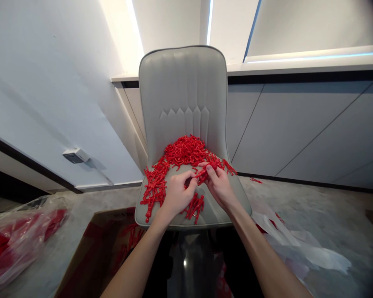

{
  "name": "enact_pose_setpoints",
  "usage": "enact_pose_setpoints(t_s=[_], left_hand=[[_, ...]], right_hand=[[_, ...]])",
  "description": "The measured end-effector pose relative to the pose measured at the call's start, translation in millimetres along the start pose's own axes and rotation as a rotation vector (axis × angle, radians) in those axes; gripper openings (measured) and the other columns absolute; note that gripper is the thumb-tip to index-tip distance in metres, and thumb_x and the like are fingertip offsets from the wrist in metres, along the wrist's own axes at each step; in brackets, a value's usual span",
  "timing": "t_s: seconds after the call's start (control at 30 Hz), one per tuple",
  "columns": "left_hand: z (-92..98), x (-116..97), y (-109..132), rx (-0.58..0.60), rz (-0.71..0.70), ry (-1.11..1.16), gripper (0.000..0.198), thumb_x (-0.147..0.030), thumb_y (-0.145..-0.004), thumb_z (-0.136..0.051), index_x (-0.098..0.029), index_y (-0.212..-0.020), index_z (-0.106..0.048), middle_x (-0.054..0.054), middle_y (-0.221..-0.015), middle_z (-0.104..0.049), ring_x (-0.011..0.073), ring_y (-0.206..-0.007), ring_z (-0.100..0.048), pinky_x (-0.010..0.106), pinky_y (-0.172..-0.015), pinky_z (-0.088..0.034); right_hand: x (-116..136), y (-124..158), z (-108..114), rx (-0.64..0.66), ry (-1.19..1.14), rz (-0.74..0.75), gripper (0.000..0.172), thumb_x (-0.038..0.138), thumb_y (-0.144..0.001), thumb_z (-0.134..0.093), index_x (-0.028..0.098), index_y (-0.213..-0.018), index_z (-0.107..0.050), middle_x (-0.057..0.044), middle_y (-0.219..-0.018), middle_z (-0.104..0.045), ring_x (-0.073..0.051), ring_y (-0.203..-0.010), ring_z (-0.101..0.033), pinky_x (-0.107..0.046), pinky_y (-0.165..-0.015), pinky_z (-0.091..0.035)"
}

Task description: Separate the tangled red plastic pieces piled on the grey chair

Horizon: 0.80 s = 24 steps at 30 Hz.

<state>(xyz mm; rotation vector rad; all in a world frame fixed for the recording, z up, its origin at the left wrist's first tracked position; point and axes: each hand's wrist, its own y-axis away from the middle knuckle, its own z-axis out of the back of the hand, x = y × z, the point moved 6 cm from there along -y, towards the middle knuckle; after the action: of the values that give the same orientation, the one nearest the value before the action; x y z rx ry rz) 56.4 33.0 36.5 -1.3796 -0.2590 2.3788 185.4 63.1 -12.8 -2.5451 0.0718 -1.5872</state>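
Both hands meet over the seat of a grey padded chair (183, 78). My right hand (220, 186) is closed around a small red plastic figure (202, 175), its thumb pressed on top. My left hand (179, 193) pinches at the figure's near left end with thumb and forefinger; the fingertips partly hide the contact. Behind the hands rises a heap of small red plastic parts (186, 150). Red figures with limbs (154, 188) lie piled along the seat's left side. A smaller group of red figures (196, 208) rests just below the hands, near the front edge.
An open cardboard box (81, 252) with red figures inside stands on the floor at front left. A clear plastic bag (25, 236) holding red items lies further left. Plastic wrapping (298, 244) covers floor at right. Grey cabinets (292, 124) stand behind the chair.
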Motion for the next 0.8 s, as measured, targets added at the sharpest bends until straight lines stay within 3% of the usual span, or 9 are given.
enact_pose_setpoints(t_s=[0.13, 0.23, 0.33, 0.4, 0.5, 0.6, 0.7, 0.8], left_hand=[[-6.6, 11.2, -0.8, 0.020, 0.095, 0.046, 0.019, -0.025, -0.091, -0.051, -0.019, -0.082, -0.066, -0.001, -0.066, -0.062, 0.0131, -0.059, -0.055, 0.025, -0.057, -0.041], [-8.6, 22.9, -3.2, -0.008, 0.195, 0.162, 0.018, -0.028, -0.090, -0.056, -0.018, -0.099, -0.068, 0.004, -0.088, -0.072, 0.0157, -0.074, -0.064, 0.025, -0.063, -0.048], [-6.9, 29.7, -7.5, -0.024, 0.226, 0.375, 0.027, -0.036, -0.091, -0.057, -0.018, -0.109, -0.066, 0.010, -0.114, -0.071, 0.0202, -0.100, -0.068, 0.027, -0.074, -0.054], [-5.5, 31.9, -10.3, 0.001, 0.209, 0.459, 0.031, -0.040, -0.092, -0.056, -0.018, -0.110, -0.068, 0.011, -0.116, -0.070, 0.0212, -0.105, -0.067, 0.028, -0.080, -0.054], [-6.4, 36.0, -11.3, 0.060, 0.211, 0.476, 0.035, -0.044, -0.091, -0.057, -0.017, -0.108, -0.070, 0.008, -0.097, -0.072, 0.0159, -0.077, -0.067, 0.025, -0.066, -0.053], [-11.1, 39.1, -7.8, 0.114, 0.300, 0.528, 0.044, -0.051, -0.092, -0.055, -0.017, -0.117, -0.068, 0.003, -0.076, -0.068, 0.0093, -0.042, -0.050, 0.023, -0.039, -0.041], [-14.4, 33.3, -4.5, 0.150, 0.345, 0.598, 0.048, -0.053, -0.092, -0.053, -0.015, -0.118, -0.068, 0.005, -0.079, -0.070, 0.0103, -0.038, -0.051, 0.024, -0.033, -0.042], [-12.0, 28.2, -4.2, 0.113, 0.354, 0.620, 0.044, -0.050, -0.090, -0.057, -0.013, -0.106, -0.072, 0.007, -0.081, -0.071, 0.0116, -0.040, -0.056, 0.025, -0.035, -0.048]], right_hand=[[1.7, 0.3, 4.1, -0.045, 0.112, 0.056, 0.040, 0.060, -0.086, -0.065, 0.020, -0.088, -0.073, -0.006, -0.087, -0.072, -0.020, -0.082, -0.067, -0.033, -0.077, -0.053], [7.4, 1.9, 5.4, -0.081, 0.257, 0.125, 0.041, 0.060, -0.087, -0.064, 0.020, -0.084, -0.074, -0.006, -0.084, -0.072, -0.021, -0.084, -0.066, -0.033, -0.081, -0.052], [6.2, 4.9, -5.2, 0.026, 0.338, 0.100, 0.042, 0.059, -0.087, -0.064, 0.019, -0.079, -0.072, -0.004, -0.074, -0.069, -0.019, -0.074, -0.062, -0.031, -0.073, -0.051], [2.7, 8.6, -16.0, 0.123, 0.336, 0.058, 0.043, 0.060, -0.085, -0.065, 0.018, -0.075, -0.070, -0.002, -0.069, -0.066, -0.017, -0.067, -0.058, -0.029, -0.064, -0.048], [-1.7, 14.4, -30.1, 0.212, 0.248, 0.005, 0.047, 0.063, -0.084, -0.065, 0.018, -0.071, -0.067, 0.000, -0.063, -0.062, -0.015, -0.061, -0.055, -0.028, -0.059, -0.047], [-10.1, 18.4, -38.1, 0.255, 0.157, -0.110, 0.051, 0.067, -0.085, -0.061, 0.019, -0.071, -0.065, 0.000, -0.057, -0.059, -0.014, -0.052, -0.055, -0.029, -0.055, -0.050], [-18.2, 20.1, -40.1, 0.273, 0.176, -0.203, 0.056, 0.071, -0.083, -0.060, 0.018, -0.064, -0.059, 0.001, -0.052, -0.057, -0.013, -0.046, -0.054, -0.027, -0.049, -0.048], [-18.3, 19.3, -40.2, 0.279, 0.226, -0.179, 0.059, 0.071, -0.083, -0.060, 0.018, -0.057, -0.052, 0.001, -0.049, -0.054, -0.011, -0.046, -0.052, -0.025, -0.049, -0.046]])
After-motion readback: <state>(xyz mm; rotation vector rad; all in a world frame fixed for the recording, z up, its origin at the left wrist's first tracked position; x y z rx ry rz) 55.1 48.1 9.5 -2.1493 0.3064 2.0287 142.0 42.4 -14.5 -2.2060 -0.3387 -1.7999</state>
